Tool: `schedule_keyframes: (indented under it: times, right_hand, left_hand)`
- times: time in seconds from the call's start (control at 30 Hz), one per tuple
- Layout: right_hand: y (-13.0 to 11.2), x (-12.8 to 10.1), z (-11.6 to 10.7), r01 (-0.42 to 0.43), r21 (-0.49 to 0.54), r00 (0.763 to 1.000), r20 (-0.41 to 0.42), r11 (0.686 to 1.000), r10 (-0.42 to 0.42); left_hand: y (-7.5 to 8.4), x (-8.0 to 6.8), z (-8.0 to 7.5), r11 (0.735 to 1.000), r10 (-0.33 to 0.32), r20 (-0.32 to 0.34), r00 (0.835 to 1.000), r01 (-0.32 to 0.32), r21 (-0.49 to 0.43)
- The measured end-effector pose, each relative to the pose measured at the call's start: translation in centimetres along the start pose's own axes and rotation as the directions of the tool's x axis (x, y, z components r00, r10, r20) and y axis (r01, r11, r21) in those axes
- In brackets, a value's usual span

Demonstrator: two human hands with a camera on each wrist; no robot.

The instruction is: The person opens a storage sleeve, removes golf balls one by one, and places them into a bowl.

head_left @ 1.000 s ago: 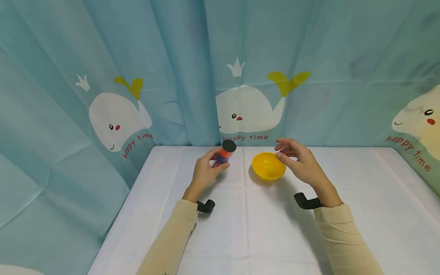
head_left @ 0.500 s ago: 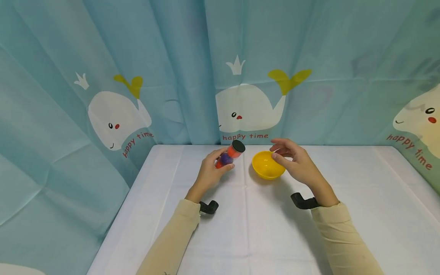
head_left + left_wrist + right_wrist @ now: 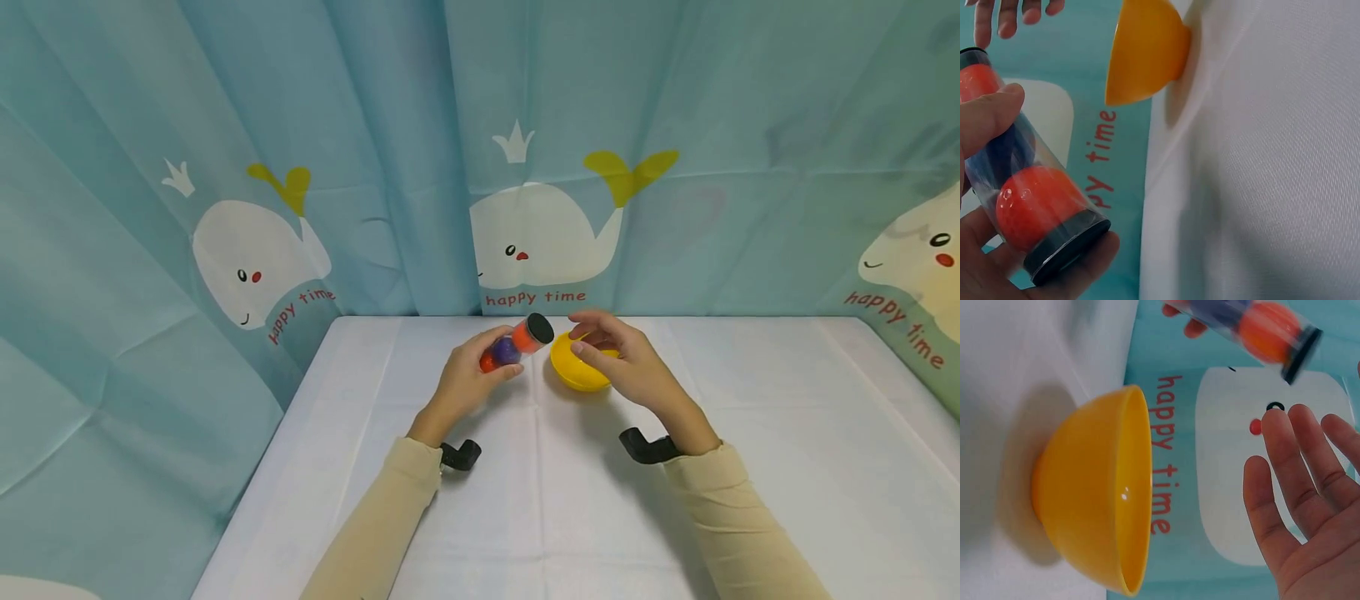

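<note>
Left hand: grips tilted clear tube of balls. Right hand: fingers spread, holding nothing, over yellow bowl just beside the tube.

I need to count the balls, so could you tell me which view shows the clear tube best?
The left wrist view: the clear tube fills the frame in the left hand, showing orange and dark blue balls. The head view shows it small; the right wrist view shows only its capped end.

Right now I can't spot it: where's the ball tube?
In the head view the tube is centre-table, tilted in the left hand, just left of the yellow bowl.
</note>
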State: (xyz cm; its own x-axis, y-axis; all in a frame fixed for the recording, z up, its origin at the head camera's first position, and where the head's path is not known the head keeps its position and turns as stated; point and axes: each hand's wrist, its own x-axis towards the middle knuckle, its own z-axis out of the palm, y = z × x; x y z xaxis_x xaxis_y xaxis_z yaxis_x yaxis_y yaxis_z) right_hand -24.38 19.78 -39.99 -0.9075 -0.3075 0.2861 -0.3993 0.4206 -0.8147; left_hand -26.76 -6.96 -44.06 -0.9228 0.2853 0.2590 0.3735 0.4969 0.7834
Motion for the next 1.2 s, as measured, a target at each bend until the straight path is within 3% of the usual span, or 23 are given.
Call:
schedule_keyframes:
  times: [0.47,0.67,1.03,1.2]
  right_hand:
    - [-0.3,0.0,1.5,0.006,-0.01,1.0,-0.021,1.0,-0.006]
    - [-0.3,-0.1,2.0,-0.025,-0.02,0.999,-0.029,0.999,0.024]
    - [-0.4,0.1,2.5,0.023,-0.05,0.997,-0.07,0.998,-0.026]
    - [-0.4,0.1,2.5,0.052,-0.061,0.995,-0.08,0.997,-0.057]
  left_hand:
    - [1.3,-0.3,-0.1,0.994,0.041,0.047,0.998,-0.045,0.098]
    - [1.6,-0.5,-0.1,0.989,0.025,0.074,0.997,-0.035,0.143]
    - [1.6,-0.5,-0.3,0.989,0.102,0.085,0.991,-0.11,0.096]
    - [1.6,-0.4,-0.6,0.991,0.103,0.115,0.988,-0.111,0.071]
